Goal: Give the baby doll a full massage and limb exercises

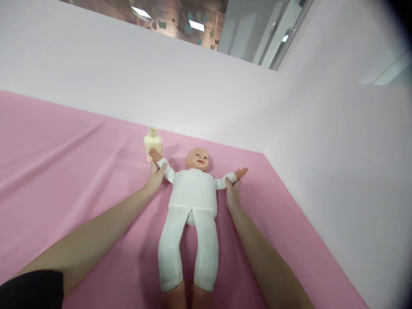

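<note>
A baby doll [193, 189] with a white cloth body lies on its back, its head toward the wall and its arms spread out to both sides. My left hand [155, 175] is closed around the doll's forearm on the left, near the wrist. On the other side my right hand [233, 192] grips the doll's forearm at the white sleeve, thumb on top. Just behind the doll's left-side fist stands a pale yellow pump bottle [153, 140], partly covered by that fist. The doll's feet run out of view at the bottom.
Pink sheeting [80, 171] covers the surface under the doll, with long creases at the left. A white wall [128, 73] rises behind, and another white wall [347, 163] borders the right side. Above the back wall, a window opening [180, 21] shows ceiling lights.
</note>
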Demonstrator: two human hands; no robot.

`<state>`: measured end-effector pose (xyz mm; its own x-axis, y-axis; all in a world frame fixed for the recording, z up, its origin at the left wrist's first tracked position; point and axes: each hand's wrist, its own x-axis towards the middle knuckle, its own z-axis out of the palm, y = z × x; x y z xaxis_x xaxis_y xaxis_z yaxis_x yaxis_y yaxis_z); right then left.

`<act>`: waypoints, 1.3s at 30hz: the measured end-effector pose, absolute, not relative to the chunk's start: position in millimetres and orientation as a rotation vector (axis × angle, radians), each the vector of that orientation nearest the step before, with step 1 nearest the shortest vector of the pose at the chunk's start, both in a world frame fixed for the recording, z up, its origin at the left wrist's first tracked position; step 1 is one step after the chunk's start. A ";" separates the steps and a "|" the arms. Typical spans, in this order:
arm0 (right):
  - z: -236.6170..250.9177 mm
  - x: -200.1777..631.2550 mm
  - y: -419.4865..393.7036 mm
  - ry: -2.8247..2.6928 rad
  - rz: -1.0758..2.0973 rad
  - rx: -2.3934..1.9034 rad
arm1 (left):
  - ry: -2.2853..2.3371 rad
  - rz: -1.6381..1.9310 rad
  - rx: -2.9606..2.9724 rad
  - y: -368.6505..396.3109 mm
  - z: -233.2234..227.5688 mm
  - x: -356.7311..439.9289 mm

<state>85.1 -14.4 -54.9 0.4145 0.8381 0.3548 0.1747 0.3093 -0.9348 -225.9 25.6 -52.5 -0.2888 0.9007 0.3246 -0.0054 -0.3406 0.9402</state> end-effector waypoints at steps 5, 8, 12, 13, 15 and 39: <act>-35.3 75.4 -27.7 -1.168 0.527 -1.202 | 1.147 1.685 1.471 13.8 -42.6 -221.6; -32.8 70.8 -31.2 -1.273 0.536 -1.221 | 1.120 1.587 1.703 5.5 -34.8 -217.7; -36.9 67.1 -32.0 -1.474 0.483 -1.181 | 1.115 1.314 2.085 -4.5 -26.6 -212.8; -37.7 66.5 -32.0 -1.538 0.449 -1.158 | 1.126 1.237 2.170 -6.2 -25.6 -211.8; -38.5 65.6 -31.9 -1.672 0.373 -1.113 | 1.153 1.101 2.305 -8.2 -25.0 -210.2; -41.5 73.2 -24.6 -1.193 0.587 -1.220 | 1.113 1.582 1.638 4.2 -38.0 -214.2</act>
<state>73.2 -24.6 -41.5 0.3316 0.8669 0.3722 0.2340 0.3066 -0.9226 -214.2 4.2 -38.0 -0.0611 0.8728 0.4843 0.1612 -0.4702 0.8677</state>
